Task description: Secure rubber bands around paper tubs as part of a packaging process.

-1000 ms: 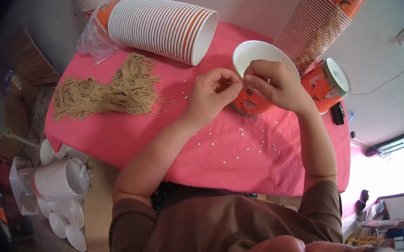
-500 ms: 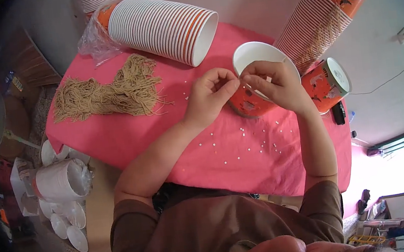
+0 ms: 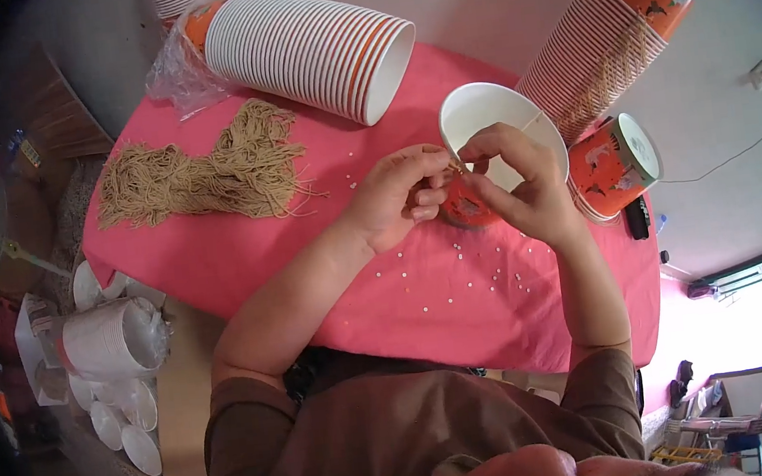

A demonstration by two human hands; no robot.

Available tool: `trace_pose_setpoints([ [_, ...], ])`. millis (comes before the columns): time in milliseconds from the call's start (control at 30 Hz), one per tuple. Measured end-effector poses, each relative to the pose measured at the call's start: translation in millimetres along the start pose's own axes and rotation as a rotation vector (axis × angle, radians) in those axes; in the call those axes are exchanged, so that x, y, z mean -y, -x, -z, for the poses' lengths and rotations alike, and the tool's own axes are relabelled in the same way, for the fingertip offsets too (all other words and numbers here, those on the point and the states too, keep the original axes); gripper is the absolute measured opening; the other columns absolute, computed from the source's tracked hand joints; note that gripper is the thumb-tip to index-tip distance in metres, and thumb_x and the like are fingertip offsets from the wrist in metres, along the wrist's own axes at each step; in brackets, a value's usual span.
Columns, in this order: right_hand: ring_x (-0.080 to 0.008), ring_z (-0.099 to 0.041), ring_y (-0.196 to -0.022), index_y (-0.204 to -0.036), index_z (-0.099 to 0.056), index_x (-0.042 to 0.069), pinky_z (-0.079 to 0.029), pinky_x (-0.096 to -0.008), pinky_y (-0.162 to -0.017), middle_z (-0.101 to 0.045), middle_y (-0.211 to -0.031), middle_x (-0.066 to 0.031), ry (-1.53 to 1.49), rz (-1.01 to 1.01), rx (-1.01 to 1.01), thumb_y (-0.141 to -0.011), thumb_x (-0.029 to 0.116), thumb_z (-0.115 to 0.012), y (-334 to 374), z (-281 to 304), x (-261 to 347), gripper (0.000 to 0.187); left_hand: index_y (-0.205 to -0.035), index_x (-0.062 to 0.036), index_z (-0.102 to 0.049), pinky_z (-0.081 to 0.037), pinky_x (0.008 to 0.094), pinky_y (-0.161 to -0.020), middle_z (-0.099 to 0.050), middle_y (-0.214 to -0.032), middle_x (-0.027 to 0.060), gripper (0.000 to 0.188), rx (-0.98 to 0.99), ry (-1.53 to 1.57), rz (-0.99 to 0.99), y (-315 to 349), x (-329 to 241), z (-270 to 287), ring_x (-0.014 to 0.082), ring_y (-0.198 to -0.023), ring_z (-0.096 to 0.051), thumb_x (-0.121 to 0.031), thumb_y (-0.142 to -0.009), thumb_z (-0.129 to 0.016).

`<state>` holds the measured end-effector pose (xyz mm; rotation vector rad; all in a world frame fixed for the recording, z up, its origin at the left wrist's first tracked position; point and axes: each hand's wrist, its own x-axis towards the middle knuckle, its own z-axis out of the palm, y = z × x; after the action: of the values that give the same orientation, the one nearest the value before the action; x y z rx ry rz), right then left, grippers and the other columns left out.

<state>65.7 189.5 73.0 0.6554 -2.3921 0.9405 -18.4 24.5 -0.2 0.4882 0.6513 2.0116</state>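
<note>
My left hand (image 3: pixel 395 197) is closed, thumb and fingers pinched at the near left rim of an open paper bucket (image 3: pixel 483 106), white inside and orange-red outside. My right hand (image 3: pixel 525 184) pinches close against it, thumb and forefinger curved. Between the fingertips shows a small bit of tan cord (image 3: pixel 455 165), mostly hidden by the fingers. Another thin tan strand (image 3: pixel 532 120) lies against the bucket's inner right wall. To the left on the pink cloth, a loose bundle of tan cords (image 3: pixel 205 181) is spread out.
Nested paper buckets (image 3: pixel 304 54) lie behind, partly in a clear plastic bag (image 3: pixel 189 76). A tall leaning bucket stack (image 3: pixel 602 34) and an upturned bucket (image 3: pixel 608 165) stand at right. Small white bits (image 3: pixel 470 284) dot the pink cloth (image 3: pixel 391 321). White lids (image 3: pixel 142 449) lie lower left.
My hands have turned and come slightly lower; the left fingers have curled under. The tan bit between the fingertips is now visible. The buckets and cord bundle have stayed put.
</note>
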Motion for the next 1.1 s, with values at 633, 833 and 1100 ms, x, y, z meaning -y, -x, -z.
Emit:
trace_pose_setpoints([
  [633,-0.0284,-0.059,-0.09,-0.084,-0.059,-0.002,-0.046,-0.0354,-0.08,-0.061,-0.09,-0.0134,0.021,-0.051,-0.019,-0.076,-0.003,-0.065,-1.7,1.8,1.9,0.01,-0.102,-0.0054,-0.058,-0.036,0.0186,-0.048,-0.049,-0.077,-0.0045,0.011,0.007,-0.29,-0.155,5.1,1.2,1.0,0.0032,-0.06,-0.04,-0.009,-0.092,-0.057],
  [833,-0.0276,-0.056,-0.084,-0.081,-0.06,0.0,-0.044,-0.0357,-0.075,-0.058,-0.084,-0.011,0.177,0.006,-0.025,-0.072,-0.002,-0.07,2.2,5.5,12.1,0.014,-0.101,-0.0041,-0.06,-0.037,0.0184,-0.047,-0.054,-0.077,-0.0023,0.012,-0.021,-0.44,-0.242,2.8,2.8,1.2,0.0032,-0.058,-0.045,-0.005,-0.089,-0.06],
  [1100,-0.0259,-0.053,-0.078,-0.084,-0.063,0.006,-0.039,-0.0366,-0.073,-0.055,-0.081,-0.0063,0.384,0.048,-0.055,-0.067,0.004,-0.074,20.8,-1.7,13.9,0.02,-0.1,-0.0027,-0.061,-0.038,0.0168,-0.049,-0.057,-0.077,-0.002,0.012,-0.026,-0.566,-0.215,5.1,-0.3,7.0,0.0025,-0.058,-0.048,-0.008,-0.09,-0.063],
])
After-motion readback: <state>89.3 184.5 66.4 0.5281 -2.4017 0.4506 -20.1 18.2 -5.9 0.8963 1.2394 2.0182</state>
